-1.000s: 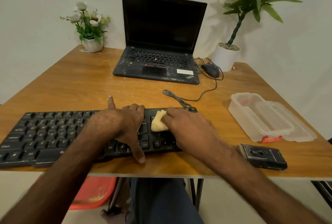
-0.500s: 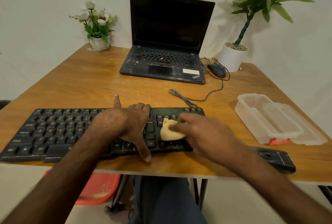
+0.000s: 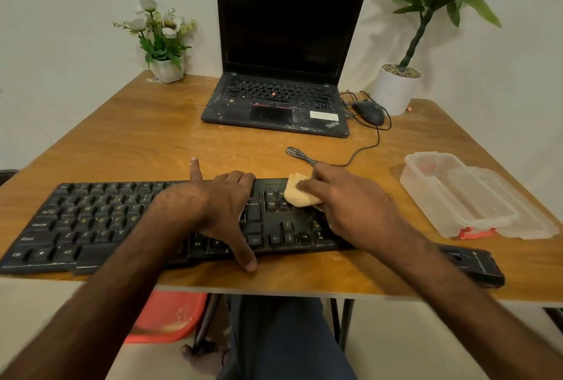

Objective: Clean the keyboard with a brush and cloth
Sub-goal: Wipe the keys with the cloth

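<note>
Pinching a small yellow cloth (image 3: 300,196) in the right hand (image 3: 350,209) and pressing it down on the far right keys of the black keyboard (image 3: 91,221). Just left of that grip, holding the keyboard with the left hand (image 3: 213,206) — thumb hooked on the near edge, three fingers bent over the far edge, one finger sticking out straight. Right of the grip, well apart — a clear plastic box (image 3: 451,196) on the wooden table (image 3: 152,135). Far beyond the grip, an open laptop (image 3: 274,99).

Keyboard (image 3: 91,221) keys beneath left hand (image 3: 213,212), cloth (image 3: 300,195)
</note>
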{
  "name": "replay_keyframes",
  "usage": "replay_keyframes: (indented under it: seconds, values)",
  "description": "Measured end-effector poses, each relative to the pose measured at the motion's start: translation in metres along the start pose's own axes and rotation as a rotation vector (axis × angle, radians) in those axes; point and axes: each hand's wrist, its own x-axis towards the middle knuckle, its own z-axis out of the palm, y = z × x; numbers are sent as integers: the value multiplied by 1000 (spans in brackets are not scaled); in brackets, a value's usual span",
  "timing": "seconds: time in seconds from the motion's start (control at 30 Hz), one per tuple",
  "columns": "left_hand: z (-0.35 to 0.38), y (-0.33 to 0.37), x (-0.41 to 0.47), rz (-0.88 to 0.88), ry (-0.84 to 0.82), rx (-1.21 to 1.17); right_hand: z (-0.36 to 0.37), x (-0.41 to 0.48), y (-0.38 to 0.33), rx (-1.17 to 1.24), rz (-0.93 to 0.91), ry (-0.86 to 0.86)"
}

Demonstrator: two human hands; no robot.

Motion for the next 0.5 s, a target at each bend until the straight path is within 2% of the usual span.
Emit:
replay_keyframes:
  seconds: [0.13, 0.27, 0.4, 0.5]
  values:
    - [2, -3, 2, 8, 3, -2, -15, -23, -14, -4, 22, -57]
    - [3, -2, 4, 10, 9, 20, 6, -55, -48, 18, -22, -78]
    - [2, -4, 4, 13, 4, 6, 19, -75, -45, 21, 70, 90]
    - [1, -5, 5, 34, 17, -14, 22, -76, -43, 171, 144, 246]
